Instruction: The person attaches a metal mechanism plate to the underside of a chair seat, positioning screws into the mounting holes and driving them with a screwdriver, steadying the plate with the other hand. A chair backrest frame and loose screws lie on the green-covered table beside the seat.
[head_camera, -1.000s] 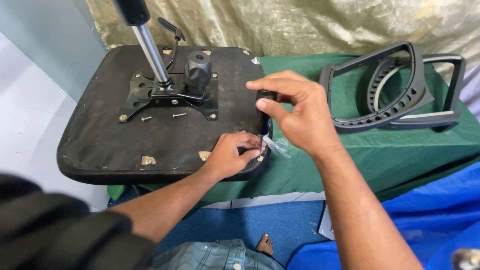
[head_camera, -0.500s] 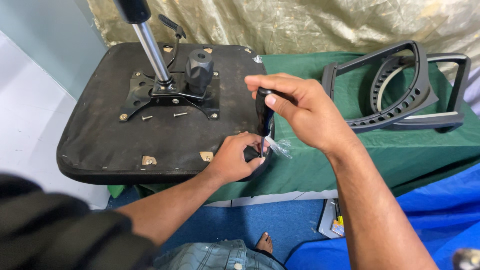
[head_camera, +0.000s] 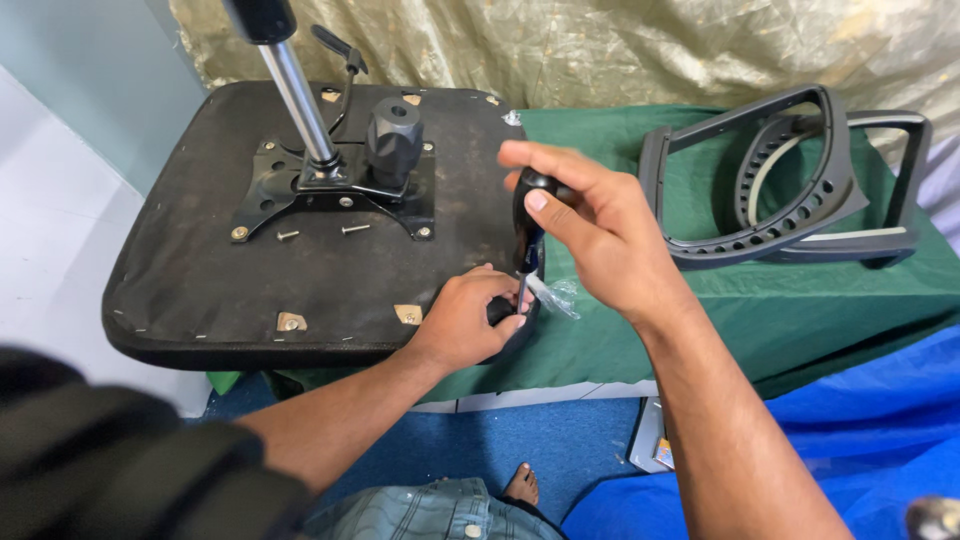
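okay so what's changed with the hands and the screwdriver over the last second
The right hand shifted its hold on the screwdriver: first it pinched the handle top from above, now it wraps the handle, thumb on its side, tool upright. The left hand stayed at the seat edge, steadying the tip on the dark part there. Seat, loose screws and armrests have not moved.

A low table draped in green cloth (head_camera: 800, 290) carries the work, standing on a blue carpeted floor (head_camera: 510, 440). At nine o'clock on it lies an upturned black chair seat (head_camera: 200, 270), its underside up and overhanging the table's left edge. At three o'clock rest two grey plastic armrest frames (head_camera: 790, 190), one overlapping the other. A scrap of clear plastic wrap (head_camera: 555, 297) lies near the front edge at six o'clock.
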